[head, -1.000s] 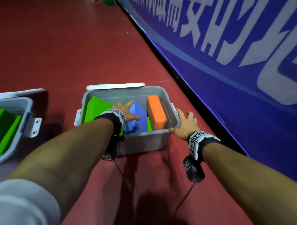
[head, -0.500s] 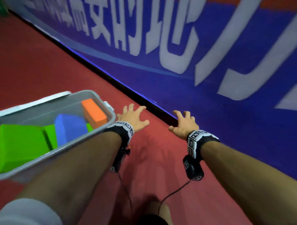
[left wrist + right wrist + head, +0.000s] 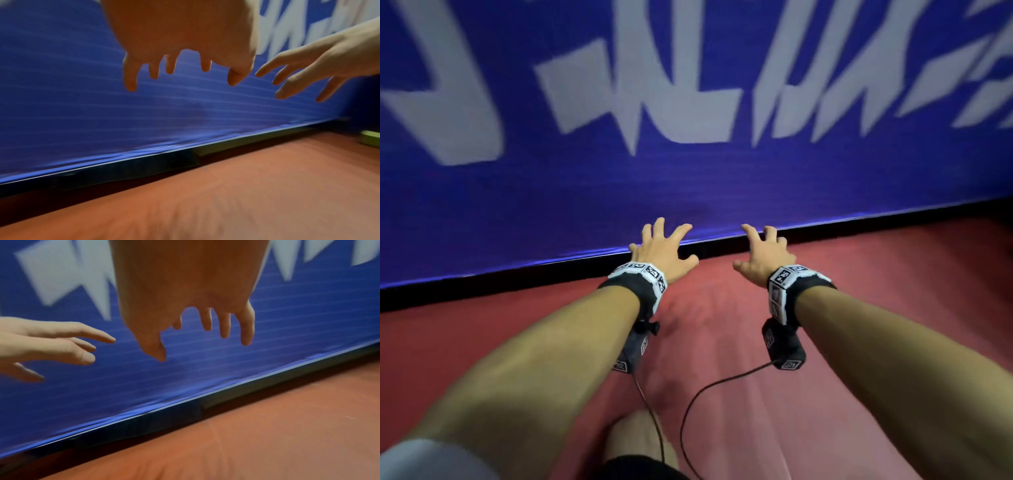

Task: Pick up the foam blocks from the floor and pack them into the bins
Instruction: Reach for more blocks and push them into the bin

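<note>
Green block [image 3: 371,140] shows only beside left hand [image 3: 180,32].

Sports hall suggested: red court flooring [image 3: 722,342] bounded at 12 o'clock by blue barrier banner [image 3: 688,185], large white lettering printed.

From my remote seat, the only task item I can make out is a blurred, pale green foam block [image 3: 371,139] lying on the red floor at the far right of the left wrist view, near the blue banner's foot.
</note>
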